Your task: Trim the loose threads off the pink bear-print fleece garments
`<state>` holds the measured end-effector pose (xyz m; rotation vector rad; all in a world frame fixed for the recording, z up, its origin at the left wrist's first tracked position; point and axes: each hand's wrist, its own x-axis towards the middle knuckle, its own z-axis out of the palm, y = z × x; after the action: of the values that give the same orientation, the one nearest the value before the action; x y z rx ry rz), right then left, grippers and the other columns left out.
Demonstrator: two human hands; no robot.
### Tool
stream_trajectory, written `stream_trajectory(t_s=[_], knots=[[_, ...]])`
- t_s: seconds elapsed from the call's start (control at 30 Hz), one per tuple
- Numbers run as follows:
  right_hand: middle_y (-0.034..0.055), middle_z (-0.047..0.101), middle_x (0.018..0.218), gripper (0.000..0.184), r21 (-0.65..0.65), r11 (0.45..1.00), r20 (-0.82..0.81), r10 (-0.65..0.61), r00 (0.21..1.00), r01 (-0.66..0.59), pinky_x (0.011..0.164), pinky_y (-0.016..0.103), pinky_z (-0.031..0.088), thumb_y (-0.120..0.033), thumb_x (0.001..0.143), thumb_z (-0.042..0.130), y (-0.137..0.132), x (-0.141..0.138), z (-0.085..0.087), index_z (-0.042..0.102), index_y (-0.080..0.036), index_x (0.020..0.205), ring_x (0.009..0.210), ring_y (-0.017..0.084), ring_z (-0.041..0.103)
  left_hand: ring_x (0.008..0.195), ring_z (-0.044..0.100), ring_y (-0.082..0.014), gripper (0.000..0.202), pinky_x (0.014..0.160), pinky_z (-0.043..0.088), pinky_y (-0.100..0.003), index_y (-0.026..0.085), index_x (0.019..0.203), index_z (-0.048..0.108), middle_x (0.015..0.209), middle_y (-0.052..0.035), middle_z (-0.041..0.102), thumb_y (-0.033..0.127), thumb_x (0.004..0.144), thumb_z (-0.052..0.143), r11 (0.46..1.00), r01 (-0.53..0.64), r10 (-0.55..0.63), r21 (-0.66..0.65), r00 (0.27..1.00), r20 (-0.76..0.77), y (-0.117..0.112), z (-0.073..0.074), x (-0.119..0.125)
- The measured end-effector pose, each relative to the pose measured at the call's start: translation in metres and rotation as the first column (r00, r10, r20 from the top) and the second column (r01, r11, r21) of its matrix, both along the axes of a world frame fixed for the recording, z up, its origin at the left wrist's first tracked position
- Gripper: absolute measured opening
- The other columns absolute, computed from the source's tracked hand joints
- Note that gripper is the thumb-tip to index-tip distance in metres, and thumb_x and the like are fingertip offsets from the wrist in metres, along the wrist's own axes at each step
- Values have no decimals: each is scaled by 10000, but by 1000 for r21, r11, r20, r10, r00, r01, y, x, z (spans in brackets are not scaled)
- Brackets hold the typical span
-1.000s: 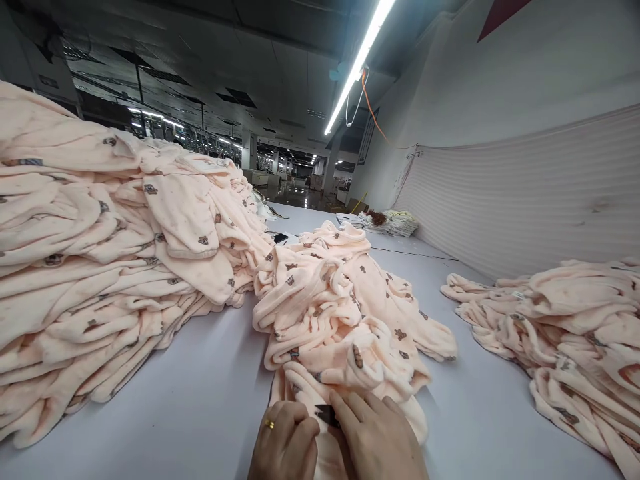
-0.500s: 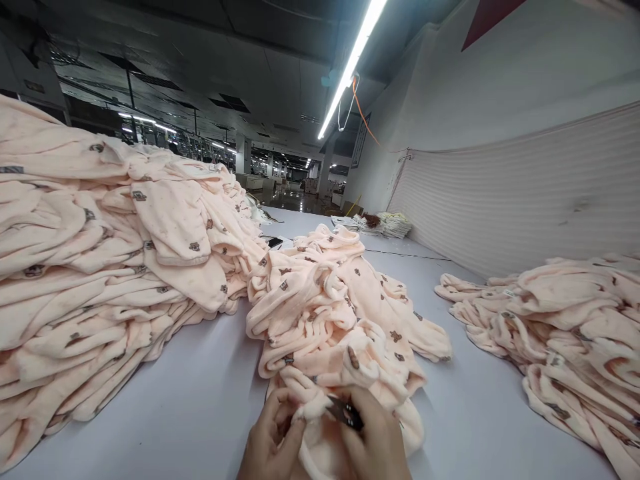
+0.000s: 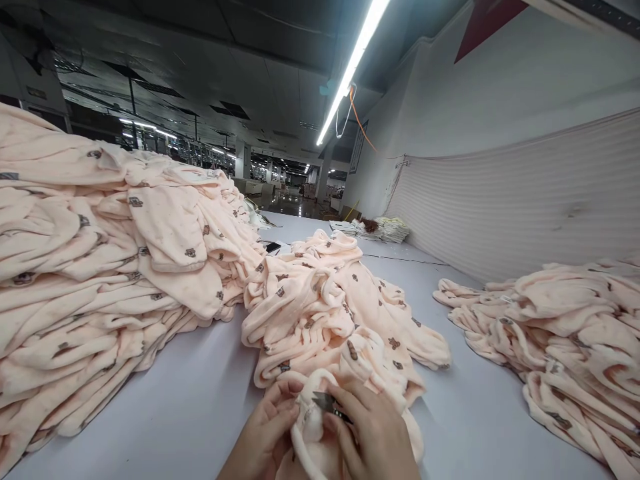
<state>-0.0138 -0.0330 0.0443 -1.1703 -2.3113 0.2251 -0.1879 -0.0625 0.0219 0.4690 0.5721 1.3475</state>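
A peach-pink fleece garment (image 3: 320,320) with small brown printed figures lies bunched in front of me, its near end drawn up between my hands. My left hand (image 3: 267,423) pinches a folded edge of this cloth. Held in my right hand (image 3: 373,427) is a pair of dark thread snips (image 3: 327,403), their pointed blades aimed left at the pinched fold. The blade tips are right at the fabric; whether they touch it I cannot tell. My fingers partly cover the handle of the snips.
A tall heap of the same fleece garments (image 3: 100,267) rises at the left. Another pile (image 3: 565,340) lies at the right on the white table (image 3: 185,393). Stacked cloth pieces (image 3: 390,229) and a dark flat object (image 3: 273,247) sit farther back. A striped cloth (image 3: 520,193) hangs along the wall.
My left hand has shifted slightly left, and the cloth edge between my hands is spread into a more open loop. The snips have moved a little left over the fold.
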Motion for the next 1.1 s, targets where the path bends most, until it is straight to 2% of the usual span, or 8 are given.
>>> stream_trajectory(t_s=[0.13, 0.27, 0.47, 0.6, 0.83, 0.93, 1.03, 1.1], knots=[[10, 693, 982, 214, -95, 995, -66, -40, 997, 34, 744, 298, 484, -277, 906, 484, 5, -1, 3, 668, -289, 1014, 895, 202, 653, 645, 592, -115, 216, 627, 446, -225, 185, 899, 633, 752, -18, 660, 168, 712, 740, 999, 41, -40, -8, 999, 20, 3, -7, -3], [28, 672, 1072, 280, -90, 996, -27, 12, 1000, -14, 789, 316, 476, -292, 861, 568, 4, 3, 7, 634, -276, 1132, 963, 222, 633, 663, 614, -129, 322, 629, 444, -238, 198, 979, 593, 800, -37, 688, 152, 700, 749, 998, 64, -64, 2, 997, 43, 7, -13, -7], [8, 693, 933, 195, -193, 981, -167, -19, 986, -13, 754, 275, 460, -278, 907, 517, 5, -1, 10, 699, -268, 974, 874, 184, 637, 823, 658, -157, 467, 771, 482, -265, 176, 1090, 561, 873, -55, 709, 62, 676, 744, 999, 32, -32, -42, 999, 16, 7, -3, -6], [5, 687, 943, 170, -224, 974, -254, -47, 966, -12, 768, 268, 446, -272, 882, 559, 7, -1, 9, 690, -267, 991, 889, 186, 625, 846, 677, -178, 511, 748, 505, -273, 171, 1169, 495, 947, -77, 710, 13, 716, 673, 998, 9, -8, -58, 1000, 7, 10, 1, -4], [32, 649, 804, 197, -317, 948, -396, -150, 906, 18, 662, 261, 439, -374, 794, 644, 1, -10, -11, 638, -180, 831, 750, 197, 584, 933, 682, -232, 601, 772, 548, -328, 179, 1257, 408, 1028, -99, 700, -22, 733, 623, 998, -20, 20, -60, 1000, 3, 19, 1, 1], [0, 557, 646, 340, -334, 941, -532, -137, 836, -59, 585, 242, 409, -453, 851, 549, -2, -13, -22, 567, -181, 649, 641, 159, 523, 898, 688, -222, 563, 752, 557, -325, 181, 1236, 434, 1012, -88, 704, -15, 741, 616, 999, -21, 21, -37, 1000, -13, 21, 2, 1], [-28, 481, 562, 414, -421, 893, -646, -172, 744, -159, 499, 229, 387, -569, 823, 527, -9, -4, -35, 555, -196, 646, 531, 130, 474, 910, 681, -214, 480, 766, 560, -322, 163, 1185, 487, 1011, -88, 704, -11, 752, 600, 998, -43, 40, -37, 997, -72, 23, 3, -3], [-26, 489, 541, 393, -428, 894, -604, -176, 778, -131, 473, 231, 390, -582, 785, 559, -18, 5, -47, 594, -213, 655, 506, 137, 484, 917, 677, -207, 438, 773, 560, -319, 161, 1162, 509, 1023, -89, 702, 0, 764, 597, 998, -51, 46, -47, 994, -101, 25, 3, -5]])
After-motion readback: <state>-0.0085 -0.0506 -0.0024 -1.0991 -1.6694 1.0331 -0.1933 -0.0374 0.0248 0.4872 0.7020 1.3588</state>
